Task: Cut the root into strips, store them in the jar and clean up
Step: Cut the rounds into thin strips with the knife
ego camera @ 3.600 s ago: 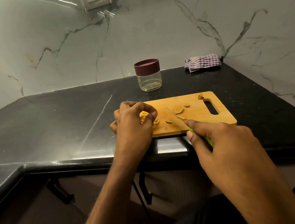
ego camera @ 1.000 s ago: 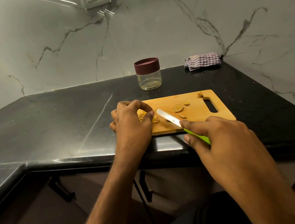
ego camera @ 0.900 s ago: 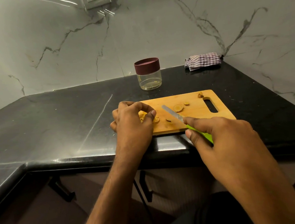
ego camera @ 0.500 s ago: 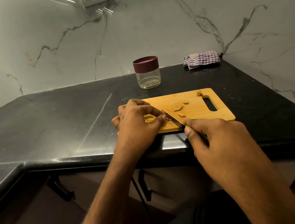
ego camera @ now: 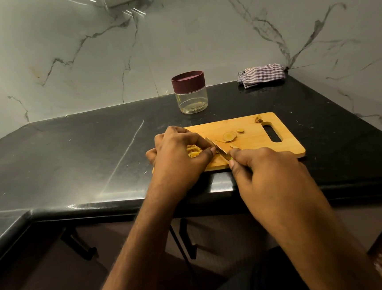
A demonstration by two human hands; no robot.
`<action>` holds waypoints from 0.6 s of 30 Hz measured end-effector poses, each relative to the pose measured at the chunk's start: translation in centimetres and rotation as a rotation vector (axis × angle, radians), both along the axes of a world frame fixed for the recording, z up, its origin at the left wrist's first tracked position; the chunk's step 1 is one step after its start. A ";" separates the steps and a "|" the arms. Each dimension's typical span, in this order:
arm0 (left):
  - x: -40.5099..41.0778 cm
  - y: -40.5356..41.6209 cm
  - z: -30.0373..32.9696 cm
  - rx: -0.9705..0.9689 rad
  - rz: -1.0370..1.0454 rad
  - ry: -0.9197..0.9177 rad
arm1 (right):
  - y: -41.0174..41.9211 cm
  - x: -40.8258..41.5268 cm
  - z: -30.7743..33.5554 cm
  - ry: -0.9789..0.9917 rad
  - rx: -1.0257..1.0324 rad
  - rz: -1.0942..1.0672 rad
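Cutting is the step in hand: the left hand [ego camera: 177,155] is curled down over a small heap of yellow root pieces [ego camera: 193,151] at the board's 9 o'clock end, fingers closed on them to pin them in place. The right hand [ego camera: 266,175] is wrapped tight around the handle of a knife [ego camera: 218,147], whose blade angles toward 11 o'clock and meets the board just beside the left thumb tip.

On the wooden cutting board [ego camera: 250,149], a round slice [ego camera: 229,136] and a few scraps lie loose near the middle, apart from the pile, with another bit up by the handle slot at 1 o'clock. The jar [ego camera: 190,93] stands at 12 o'clock beyond the board on the black bench [ego camera: 71,155], lid on and looking empty, so storing has not begun. A checked cloth [ego camera: 261,74] waits in the far corner at 1 o'clock.

The next stroke likely calls for a short, controlled press close to the fingertips, keeping the thumb tucked clear of the edge.
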State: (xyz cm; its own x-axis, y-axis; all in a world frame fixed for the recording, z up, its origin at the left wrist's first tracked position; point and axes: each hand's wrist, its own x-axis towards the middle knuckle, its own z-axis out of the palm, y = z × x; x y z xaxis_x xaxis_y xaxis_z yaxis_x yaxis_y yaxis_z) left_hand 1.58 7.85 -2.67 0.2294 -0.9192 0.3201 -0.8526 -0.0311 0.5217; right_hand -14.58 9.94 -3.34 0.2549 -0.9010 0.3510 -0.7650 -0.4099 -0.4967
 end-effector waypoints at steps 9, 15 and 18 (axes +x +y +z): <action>0.0 0.0 -0.1 0.002 0.010 0.008 | 0.9 -1.0 0.2 -0.027 0.060 0.006; 0.1 0.0 -0.2 0.001 0.009 -0.004 | 2.3 -2.3 1.5 0.030 0.062 -0.017; 0.1 0.0 -0.3 -0.007 0.002 0.006 | 2.5 -2.4 1.6 0.061 0.054 -0.049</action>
State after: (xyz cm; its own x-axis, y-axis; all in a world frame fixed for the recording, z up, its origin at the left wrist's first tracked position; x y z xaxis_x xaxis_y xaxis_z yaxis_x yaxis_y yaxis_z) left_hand 1.71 7.88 -2.94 0.2327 -0.9167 0.3248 -0.8495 -0.0290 0.5267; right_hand -16.98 12.41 -1.74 0.2293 -0.9301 0.2870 -0.8132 -0.3451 -0.4687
